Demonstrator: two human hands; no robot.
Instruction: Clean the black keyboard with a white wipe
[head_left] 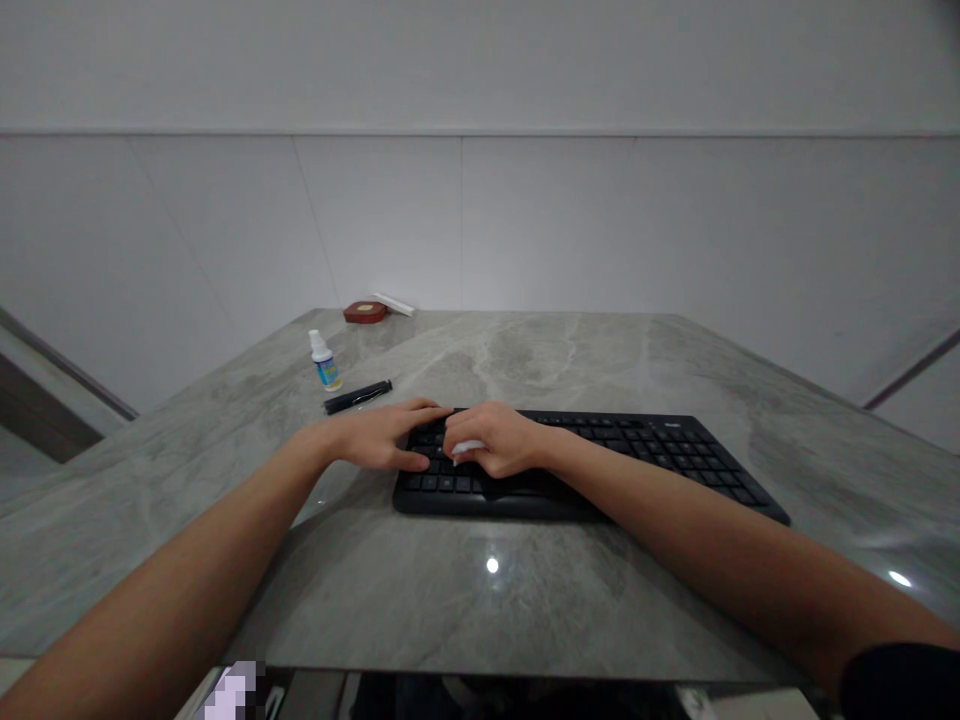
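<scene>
A black keyboard (517, 505) lies flat on the grey marbled table, its left end under both hands. My left hand (379, 435) rests across that end with fingers stretched out and thumb apart, touching the keys and the far edge. Just beside it, my right hand (499, 440) is closed over the left part of the keys. Between its fingers shows a small white piece (468, 446), perhaps tissue or cloth; most of it is hidden. My right forearm crosses above the keyboard's middle and covers some keys.
Beyond my left hand lie a slim black tool (358, 396) and a white spray bottle (325, 362) with a blue and yellow label. A reddish-brown case (364, 312) and a white strip (394, 304) are at the table's (517, 600) far edge, near the pale wall (525, 220).
</scene>
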